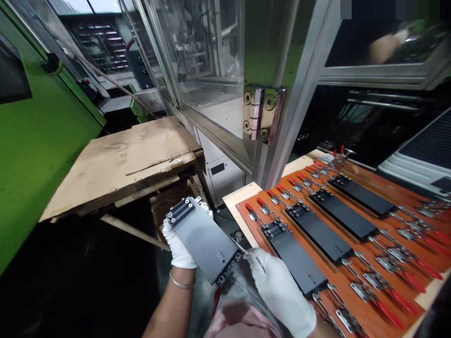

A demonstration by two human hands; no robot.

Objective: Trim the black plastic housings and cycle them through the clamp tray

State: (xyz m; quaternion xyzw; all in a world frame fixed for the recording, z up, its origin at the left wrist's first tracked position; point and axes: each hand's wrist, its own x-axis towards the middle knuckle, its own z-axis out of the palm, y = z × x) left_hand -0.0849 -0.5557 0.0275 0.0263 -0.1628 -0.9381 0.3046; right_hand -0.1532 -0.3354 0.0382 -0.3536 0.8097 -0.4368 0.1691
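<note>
My left hand (pixel 180 248), in a white glove, holds a flat grey plastic panel (pixel 204 238) by its left edge, tilted in the air low in the middle of the view. My gloved right hand (pixel 278 290) grips a thin metal blade (pixel 240 247) whose tip touches the panel's right edge near the lower corner. The panel has ribbed black fittings at both short ends.
To the right an orange-brown fixture board (pixel 355 277) holds several black panels (pixel 299 260) pinned by red-handled toggle clamps (pixel 398 300). A worn cardboard-topped stand (pixel 127 159) is at left, a green machine body (pixel 31 155) beyond it, a glazed machine door (pixel 207 61) behind.
</note>
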